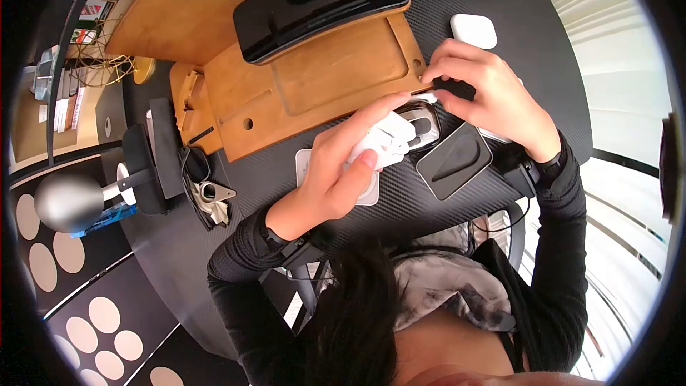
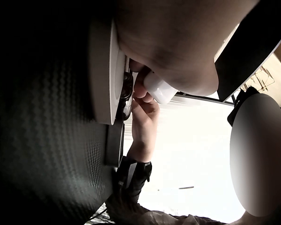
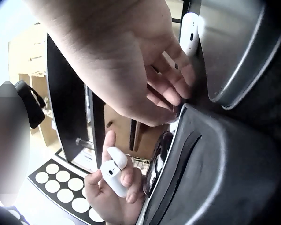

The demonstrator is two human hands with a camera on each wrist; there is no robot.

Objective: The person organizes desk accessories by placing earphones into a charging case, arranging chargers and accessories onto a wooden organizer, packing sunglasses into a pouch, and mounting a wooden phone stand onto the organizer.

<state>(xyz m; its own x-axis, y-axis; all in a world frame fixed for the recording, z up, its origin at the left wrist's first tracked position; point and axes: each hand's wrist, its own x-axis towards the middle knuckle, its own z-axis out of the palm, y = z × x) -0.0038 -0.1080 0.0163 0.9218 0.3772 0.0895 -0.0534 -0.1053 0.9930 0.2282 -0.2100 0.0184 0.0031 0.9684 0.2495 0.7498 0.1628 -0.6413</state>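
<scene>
The right hand [image 3: 126, 65] is half-closed, apparently pinching a small dark item [image 1: 457, 88] at the wooden board's [image 1: 250, 100] corner. The left hand [image 1: 332, 164], fingers curled, grips the earbud case [image 3: 114, 178]: white, rounded, lid raised, above the desk [image 1: 543, 78].

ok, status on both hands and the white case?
Left hand holding white case, lid open. Right hand at the wooden board's edge, grip unclear. Dark tray close by, apparently not blocking.

Blinds [image 1: 607, 50]: pale, brightly lit
Desk [image 1: 539, 64]: black, finely textured
Shelving [image 1: 30, 143]: tan — perhaps books [image 1: 70, 111]
Panels [image 1: 146, 304]: black — cream circles
</scene>
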